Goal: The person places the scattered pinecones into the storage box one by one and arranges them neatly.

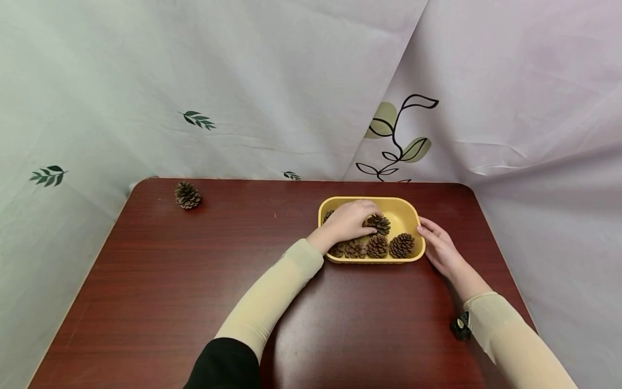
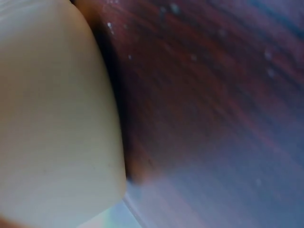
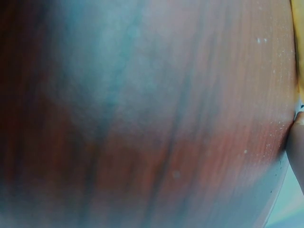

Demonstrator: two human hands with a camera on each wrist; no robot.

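A yellow plastic tray (image 1: 371, 260) stands toward the back right of the table, with several pine cones (image 1: 401, 246) lined along its near side. Inside it, my left hand (image 1: 351, 219) pinches a pine cone (image 1: 378, 223) between thumb and fingers, above the near row. More cones at the tray's left end are partly hidden under that hand. At the right end my right hand (image 1: 439, 247) grips the wall, thumb on the rim and fingers along the outside. The left wrist view shows mostly sleeve (image 2: 57, 118); the right wrist view catches a strip of the yellow tray (image 3: 299, 42).
A lone pine cone (image 1: 187, 195) lies at the table's back left corner. Dark red-brown wood makes up the tabletop (image 1: 194, 270). A pale curtain (image 1: 267, 81) with leaf prints hangs behind it. Something small and black (image 1: 460, 326) sits at the right sleeve.
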